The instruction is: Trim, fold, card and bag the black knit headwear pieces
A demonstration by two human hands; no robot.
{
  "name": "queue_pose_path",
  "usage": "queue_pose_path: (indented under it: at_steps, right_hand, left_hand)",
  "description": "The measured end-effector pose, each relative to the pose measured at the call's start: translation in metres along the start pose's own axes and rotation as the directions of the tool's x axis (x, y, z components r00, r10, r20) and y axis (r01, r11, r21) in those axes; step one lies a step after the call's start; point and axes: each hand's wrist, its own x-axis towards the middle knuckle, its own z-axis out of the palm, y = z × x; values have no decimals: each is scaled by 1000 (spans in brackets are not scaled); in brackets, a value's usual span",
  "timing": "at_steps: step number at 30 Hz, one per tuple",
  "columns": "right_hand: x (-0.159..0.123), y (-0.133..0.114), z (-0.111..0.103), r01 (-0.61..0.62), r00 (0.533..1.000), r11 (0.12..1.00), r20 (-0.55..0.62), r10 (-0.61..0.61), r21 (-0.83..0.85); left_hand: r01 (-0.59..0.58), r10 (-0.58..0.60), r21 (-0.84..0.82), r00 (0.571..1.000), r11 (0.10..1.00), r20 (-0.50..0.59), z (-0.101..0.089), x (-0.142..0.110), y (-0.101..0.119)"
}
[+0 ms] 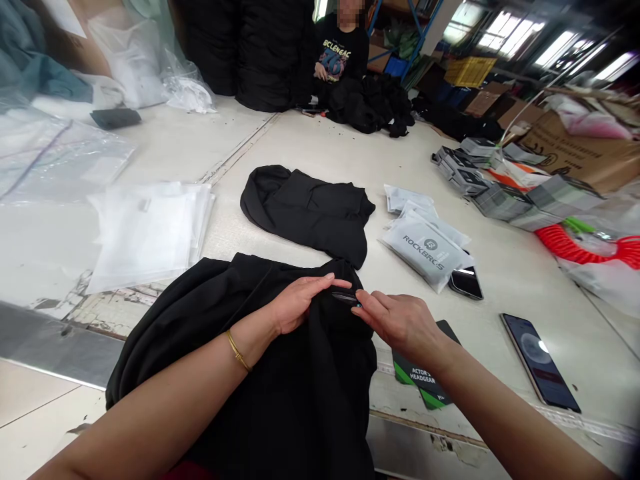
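Observation:
A black fabric garment [260, 360] lies bunched on the white table in front of me, under both forearms. My left hand [300, 301] rests flat on it, fingers extended, with a gold bangle [239, 351] on the wrist. A short dark zip [345, 299] with a small blue mark at its end shows in the cloth between my hands. My right hand [400, 323] is at the end of that zip, its fingertips seeming to pinch the pull. Part of the zip is hidden by my fingers.
A second folded black garment [307, 213] lies ahead. To the right are grey ROCKBROS bags [425, 245], several phones [540, 360] and a green-and-black card [425, 373]. Clear plastic bags [150, 233] lie left. A seated person [340, 53] sits behind black garments [370, 103].

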Motion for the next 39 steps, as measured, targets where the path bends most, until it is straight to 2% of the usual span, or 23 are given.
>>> queue_pose_path:
  at_steps: [4, 6, 9, 11, 12, 14, 18, 20, 21, 22, 24, 25, 26, 27, 28, 30, 31, 32, 33, 35, 36, 37, 39]
  right_hand:
    - [-2, -2, 4, -78, 995, 981, -46, 87, 178]
    - [-3, -4, 4, -208, 967, 919, -73, 246, 336]
    - [-4, -9, 4, -449, 809, 626, -8, 588, 638]
    - [-4, -16, 3, -484, 700, 406, 64, 712, 775]
    - [-3, -22, 3, -461, 681, 353, 70, 729, 814]
    - [1, -36, 4, -406, 707, 371, 30, 707, 835]
    - [19, -54, 15, -309, 867, 623, -56, 495, 718]
    - [25, -42, 24, -297, 886, 701, -87, 456, 649]
    - [25, -31, 27, -348, 836, 689, -121, 535, 636]
    - [23, -18, 29, -429, 728, 633, -168, 665, 644]
    - [16, 5, 27, -557, 381, 415, -223, 897, 719]
    - [13, 11, 23, -569, 235, 307, -207, 950, 763]
    - [11, 11, 18, -553, 174, 227, -156, 972, 802]
    - [11, 6, 13, -526, 208, 171, -69, 976, 833]
    - [13, -4, 8, -501, 315, 121, 51, 948, 857]
    - [20, -26, 4, -452, 614, 3, 308, 726, 892]
    - [24, -34, 5, -437, 699, -48, 373, 611, 898]
    - [26, -37, 8, -429, 706, -78, 387, 593, 900]
    - [26, -36, 11, -425, 646, -91, 372, 666, 901]
    - [19, -25, 17, -424, 382, -79, 257, 888, 902]
    - [12, -19, 18, -410, 287, -60, 191, 939, 910]
    - [5, -14, 20, -385, 260, -29, 138, 956, 922]
    - [-6, -14, 22, -367, 359, 37, 105, 928, 930]
  left_hand:
    - [-10, 10, 0, 1000, 1000, -10, -1, 1, -1]
    - [-22, 22, -7, 1000, 1000, -9, -1, 1, 0]
    - [-33, 33, -2, 999, 999, -4, 0, 1, 0]
    - [-28, 28, 10, 1000, 1000, -4, 0, 1, 0]
    - [-25, 25, 14, 1000, 1000, -6, 0, 1, 0]
    - [-14, 14, 14, 1000, 1000, -12, 0, 1, -1]
    - [-43, 43, 9, 998, 999, -42, -1, 3, -3]
    - [-61, 61, 10, 996, 998, -68, -2, 4, -4]
    - [-53, 53, 10, 996, 999, -72, -2, 4, -4]
    - [-39, 40, 10, 997, 999, -71, -2, 4, -4]
    - [-9, 10, 10, 997, 1000, -74, -3, 4, -4]
    - [7, -7, 8, 997, 1000, -80, -3, 4, -4]
    - [19, -19, 0, 996, 1000, -89, -3, 4, -4]
    - [27, -28, -13, 995, 1000, -96, -3, 4, -3]
    - [35, -38, -27, 995, 999, -95, -3, 4, -3]
    - [43, -47, -46, 995, 998, -86, -3, 5, -3]
    - [36, -41, -51, 995, 998, -88, -4, 5, -3]
    - [30, -34, -52, 995, 998, -94, -4, 6, -4]
    - [25, -30, -50, 994, 998, -101, -5, 6, -4]
    - [30, -33, -35, 995, 999, -97, -6, 7, -4]
    - [36, -38, -24, 995, 999, -87, -7, 7, -4]
    - [42, -43, -10, 996, 999, -76, -7, 7, -4]
    - [42, -42, 6, 997, 999, -63, -7, 8, -5]
